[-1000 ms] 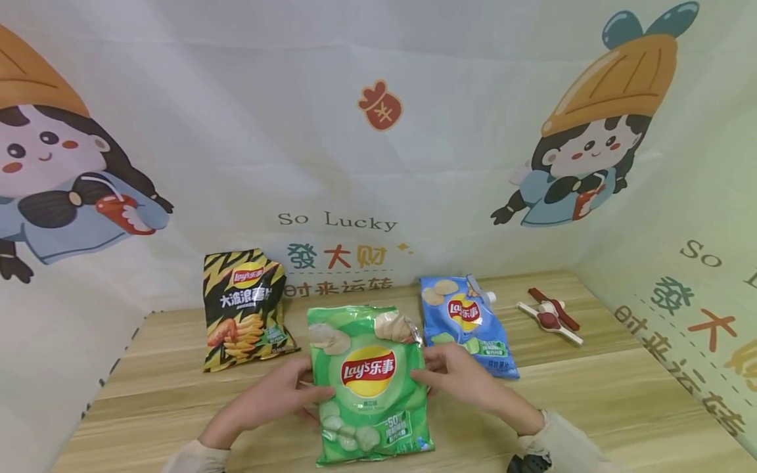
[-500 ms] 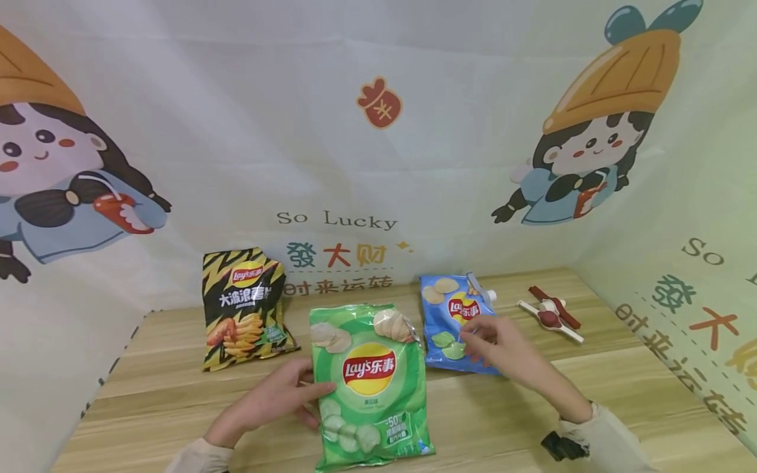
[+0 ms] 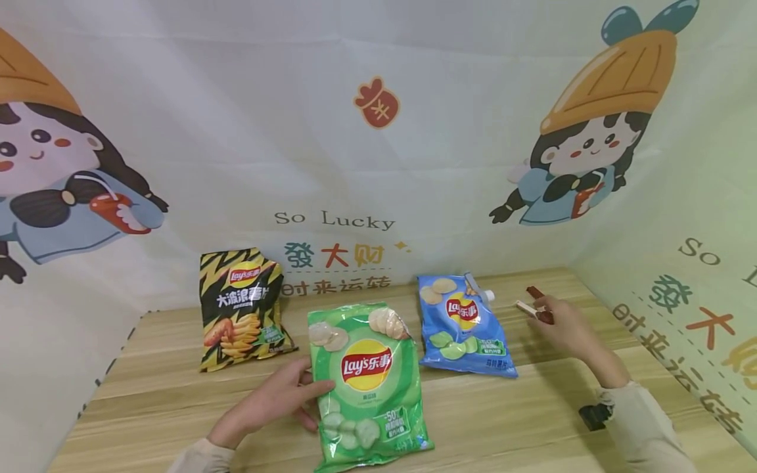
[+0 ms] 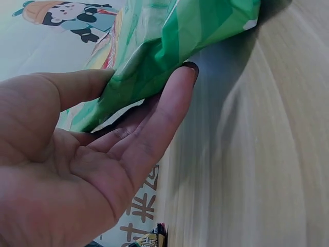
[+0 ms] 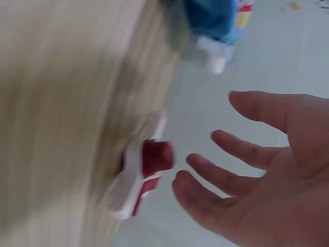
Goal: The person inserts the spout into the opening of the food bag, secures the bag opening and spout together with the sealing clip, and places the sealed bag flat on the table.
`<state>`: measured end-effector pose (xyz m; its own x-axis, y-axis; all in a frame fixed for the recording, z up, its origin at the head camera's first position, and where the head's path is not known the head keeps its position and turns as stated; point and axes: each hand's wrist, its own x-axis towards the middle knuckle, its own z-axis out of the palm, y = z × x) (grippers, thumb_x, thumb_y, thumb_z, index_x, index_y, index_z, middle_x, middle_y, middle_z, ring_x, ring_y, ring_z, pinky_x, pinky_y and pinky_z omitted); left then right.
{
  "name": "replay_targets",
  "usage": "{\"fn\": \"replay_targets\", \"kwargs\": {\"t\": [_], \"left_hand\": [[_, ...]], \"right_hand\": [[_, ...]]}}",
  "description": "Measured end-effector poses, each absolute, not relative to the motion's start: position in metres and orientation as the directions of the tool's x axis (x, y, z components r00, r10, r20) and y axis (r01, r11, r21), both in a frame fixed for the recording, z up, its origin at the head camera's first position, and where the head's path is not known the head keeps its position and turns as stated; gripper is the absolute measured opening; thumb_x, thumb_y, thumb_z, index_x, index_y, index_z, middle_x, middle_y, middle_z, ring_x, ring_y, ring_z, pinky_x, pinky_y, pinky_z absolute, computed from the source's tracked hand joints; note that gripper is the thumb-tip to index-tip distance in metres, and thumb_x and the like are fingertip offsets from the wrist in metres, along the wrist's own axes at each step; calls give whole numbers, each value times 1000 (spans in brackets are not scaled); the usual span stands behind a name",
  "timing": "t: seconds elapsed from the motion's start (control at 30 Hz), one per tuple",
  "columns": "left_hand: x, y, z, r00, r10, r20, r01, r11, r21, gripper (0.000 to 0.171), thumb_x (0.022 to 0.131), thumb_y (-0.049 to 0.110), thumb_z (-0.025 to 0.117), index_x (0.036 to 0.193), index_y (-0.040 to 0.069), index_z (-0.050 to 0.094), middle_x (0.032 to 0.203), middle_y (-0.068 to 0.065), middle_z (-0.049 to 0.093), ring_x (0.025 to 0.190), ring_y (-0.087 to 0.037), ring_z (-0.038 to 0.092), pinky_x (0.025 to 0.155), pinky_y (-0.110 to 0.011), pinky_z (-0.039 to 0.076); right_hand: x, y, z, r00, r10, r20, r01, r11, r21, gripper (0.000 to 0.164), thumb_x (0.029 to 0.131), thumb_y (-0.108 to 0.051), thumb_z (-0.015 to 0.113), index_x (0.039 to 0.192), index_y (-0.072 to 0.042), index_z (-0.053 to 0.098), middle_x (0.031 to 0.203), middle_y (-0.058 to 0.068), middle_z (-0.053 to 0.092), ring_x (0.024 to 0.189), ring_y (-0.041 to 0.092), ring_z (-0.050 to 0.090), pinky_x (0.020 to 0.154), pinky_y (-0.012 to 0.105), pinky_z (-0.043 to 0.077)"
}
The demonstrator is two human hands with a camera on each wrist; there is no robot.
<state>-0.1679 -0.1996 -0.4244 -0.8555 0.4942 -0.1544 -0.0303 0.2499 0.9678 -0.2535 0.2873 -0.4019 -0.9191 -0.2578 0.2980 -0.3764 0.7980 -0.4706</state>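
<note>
The green Lay's chip bag [image 3: 378, 410] stands tilted at the front middle. My left hand [image 3: 278, 397] pinches its left edge, thumb on the front and fingers behind; the left wrist view shows the green film [image 4: 149, 67] between them. At the right, my right hand [image 3: 570, 332] reaches over two spouted bag clips and partly hides them in the head view. One is a white clip [image 5: 131, 180] with a dark red cap [image 5: 157, 158]; the other is a dark red clip [image 3: 534, 292] lying across it. Its fingers [image 5: 223, 177] are spread, apart from the clips.
A blue Lay's bag [image 3: 461, 328] lies right of the green one, with a clip and white cap [image 3: 488, 295] at its upper right corner. A black and yellow bag [image 3: 242, 312] leans at the back left. Printed cloth walls [image 3: 248, 118] enclose the wooden table [image 3: 485, 420].
My right hand has let go of the green bag's right edge and moved right, past the blue bag, to over the clips. The left hand keeps its hold on the green bag.
</note>
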Motion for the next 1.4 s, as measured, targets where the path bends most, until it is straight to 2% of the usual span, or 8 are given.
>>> {"fn": "replay_targets", "kwargs": {"t": [0.1,0.37,0.53,0.63,0.8,1.07,1.27,1.4], "left_hand": [[-169,-199,-426,-861,481,-165,-37,264,964,54,102,25,59,140,-8,39,97,-16,70,71,-33,71,61,-47,59],[-169,-197,-428,-878,457,-145,-15,276,961,62,102,26,58,148,-5,31,92,-15,72,69,-33,70,60,-47,58],[-170,-197,-430,-891,430,-148,0,326,945,62,100,29,61,147,-2,34,88,-12,71,69,-31,69,58,-45,58],[-170,-197,-430,-902,410,-135,23,357,934,61,100,30,62,144,-4,37,85,-11,69,68,-31,68,55,-45,58],[-168,-196,-430,-920,376,-114,54,409,911,55,99,31,63,134,-8,46,77,-10,66,64,-29,67,51,-43,57],[-169,-193,-425,-964,251,-88,64,540,839,41,100,37,60,108,-3,58,70,-10,65,57,-23,63,49,-37,54],[-167,-190,-416,-993,108,54,116,734,669,24,98,30,63,95,7,65,61,-1,57,49,-14,52,45,-28,44],[-164,-187,-407,-973,89,212,192,821,538,18,97,25,65,88,11,63,57,4,50,47,-9,46,45,-24,38]], "right_hand": [[-257,295,-408,-909,-282,306,-392,827,-402,14,88,-2,70,92,8,60,68,5,47,62,18,39,58,32,31],[-259,302,-417,-935,-259,243,-334,871,-360,10,85,0,70,84,5,61,71,8,58,65,26,52,58,37,41],[-258,304,-421,-943,-165,288,-268,891,-366,13,86,-3,71,87,5,61,84,22,59,86,45,53,69,51,44],[-259,306,-421,-949,-148,277,-243,905,-350,14,85,-5,72,88,3,61,83,19,59,84,42,53,68,52,43],[-258,307,-420,-966,-156,208,-219,921,-323,18,87,-5,69,94,4,56,80,18,61,69,32,56,59,46,46],[-257,306,-427,-978,-150,148,-194,917,-349,32,83,2,67,104,7,43,76,18,58,64,30,54,54,39,44],[-256,302,-424,-977,-191,96,-213,911,-354,47,79,9,62,119,12,38,77,22,58,64,31,53,53,38,43],[-251,299,-422,-964,-219,151,-260,897,-357,53,78,12,59,125,17,36,81,30,59,63,31,54,53,38,44]]}}
